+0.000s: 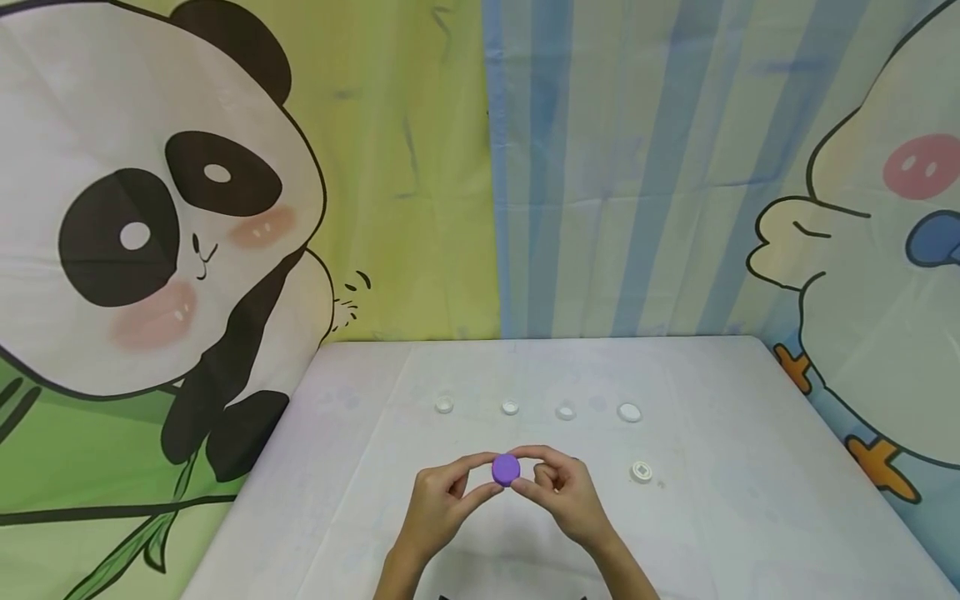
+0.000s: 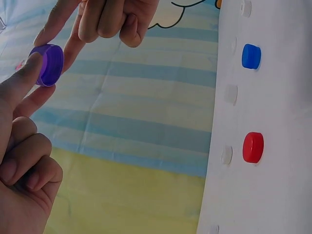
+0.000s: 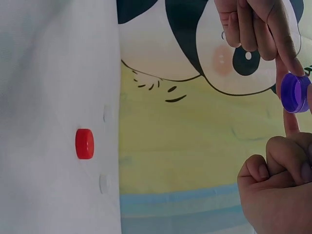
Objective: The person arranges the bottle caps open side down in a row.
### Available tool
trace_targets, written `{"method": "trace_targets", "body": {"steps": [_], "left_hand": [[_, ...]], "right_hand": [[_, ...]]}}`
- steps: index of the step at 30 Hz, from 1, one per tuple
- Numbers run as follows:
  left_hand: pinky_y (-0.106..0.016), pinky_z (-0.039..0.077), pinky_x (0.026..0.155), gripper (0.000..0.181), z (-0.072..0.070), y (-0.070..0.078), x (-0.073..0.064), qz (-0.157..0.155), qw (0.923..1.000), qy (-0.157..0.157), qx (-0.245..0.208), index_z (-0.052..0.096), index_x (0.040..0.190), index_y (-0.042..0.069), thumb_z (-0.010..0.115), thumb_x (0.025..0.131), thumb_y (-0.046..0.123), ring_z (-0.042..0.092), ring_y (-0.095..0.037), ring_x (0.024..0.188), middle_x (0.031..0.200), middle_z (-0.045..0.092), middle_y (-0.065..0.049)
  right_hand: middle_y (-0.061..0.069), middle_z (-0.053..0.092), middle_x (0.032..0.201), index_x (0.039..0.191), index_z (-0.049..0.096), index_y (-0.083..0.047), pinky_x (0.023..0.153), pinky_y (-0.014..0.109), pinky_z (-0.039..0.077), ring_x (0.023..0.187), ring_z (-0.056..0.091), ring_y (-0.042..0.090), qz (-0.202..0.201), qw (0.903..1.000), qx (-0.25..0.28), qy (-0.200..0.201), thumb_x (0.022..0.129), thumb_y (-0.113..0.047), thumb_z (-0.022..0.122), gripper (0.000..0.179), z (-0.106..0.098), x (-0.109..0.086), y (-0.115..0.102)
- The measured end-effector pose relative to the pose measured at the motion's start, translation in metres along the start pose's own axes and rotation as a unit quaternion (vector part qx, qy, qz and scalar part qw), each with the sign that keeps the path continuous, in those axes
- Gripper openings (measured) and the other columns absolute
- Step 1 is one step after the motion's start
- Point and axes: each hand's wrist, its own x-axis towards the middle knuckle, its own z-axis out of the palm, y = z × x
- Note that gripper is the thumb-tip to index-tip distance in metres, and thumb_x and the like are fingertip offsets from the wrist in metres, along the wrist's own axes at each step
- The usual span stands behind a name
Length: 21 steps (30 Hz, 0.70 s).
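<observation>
1 purple cap (image 1: 506,470): round, hollow, ridge-sided; left hand (image 1: 437,505) and right hand (image 1: 576,505) each pinch its edge; only the left wrist view shows the blue cap (image 2: 251,56).

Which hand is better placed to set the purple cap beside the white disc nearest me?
Probably the right hand: it's nearer that white disc and pinches the purple cap; the left hand pinches it too but sits farther away.
</observation>
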Motion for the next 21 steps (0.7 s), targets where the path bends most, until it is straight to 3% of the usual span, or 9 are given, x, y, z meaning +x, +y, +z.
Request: {"method": "trace_targets", "body": {"steps": [5, 9, 12, 15, 21], "left_hand": [[-0.011, 0.019, 0.04, 0.026, -0.006, -0.001, 0.001, -0.028, 0.9995, -0.004, -0.012, 0.067, 0.1, 0.012, 0.072, 0.074, 0.015, 0.02, 0.005, 0.047, 0.048, 0.029, 0.006], [-0.014, 0.02, 0.039, 0.026, -0.01, -0.019, -0.002, -0.065, 0.9977, -0.014, -0.018, 0.068, 0.099, 0.011, 0.072, 0.074, 0.015, 0.022, 0.001, 0.046, 0.048, 0.029, 0.004], [-0.016, 0.021, 0.039, 0.027, -0.011, -0.046, -0.008, -0.097, 0.995, -0.024, -0.004, 0.067, 0.102, 0.019, 0.07, 0.076, 0.025, 0.023, 0.001, 0.045, 0.049, 0.029, 0.009], [-0.016, 0.022, 0.039, 0.028, -0.018, -0.061, -0.009, -0.128, 0.9913, -0.031, 0.007, 0.066, 0.104, 0.025, 0.069, 0.076, 0.03, 0.023, 0.001, 0.045, 0.051, 0.029, 0.011], [-0.018, 0.024, 0.041, 0.027, -0.031, -0.087, -0.012, -0.185, 0.9809, -0.058, 0.019, 0.067, 0.103, 0.028, 0.068, 0.076, 0.033, 0.026, 0.0, 0.046, 0.052, 0.031, 0.011]], "right_hand": [[0.01, 0.024, 0.048, 0.108, 0.059, -0.001, 0.037, 0.018, 0.023, 0.043, 0.023, 0.004, 0.02, 0.999, -0.04, 0.006, 0.081, -0.002, 0.063, 0.028, 0.006, 0.003, 0.004], [0.004, 0.027, 0.048, 0.11, 0.061, -0.009, 0.037, 0.02, 0.023, 0.043, 0.024, 0.002, 0.047, 0.9947, -0.092, 0.009, 0.081, -0.015, 0.066, 0.029, 0.013, 0.01, 0.02], [-0.004, 0.029, 0.049, 0.108, 0.061, -0.02, 0.038, 0.02, 0.023, 0.044, 0.025, 0.001, 0.057, 0.987, -0.15, 0.008, 0.081, -0.027, 0.066, 0.029, 0.016, 0.02, 0.042], [-0.008, 0.029, 0.049, 0.107, 0.061, -0.029, 0.039, 0.019, 0.022, 0.043, 0.025, 0.002, 0.056, 0.9777, -0.202, 0.001, 0.08, -0.037, 0.065, 0.028, 0.021, 0.031, 0.061], [-0.009, 0.027, 0.048, 0.107, 0.062, -0.026, 0.039, 0.019, 0.02, 0.042, 0.023, 0.001, 0.053, 0.955, -0.291, -0.017, 0.081, -0.043, 0.061, 0.031, 0.037, 0.049, 0.08]]}}
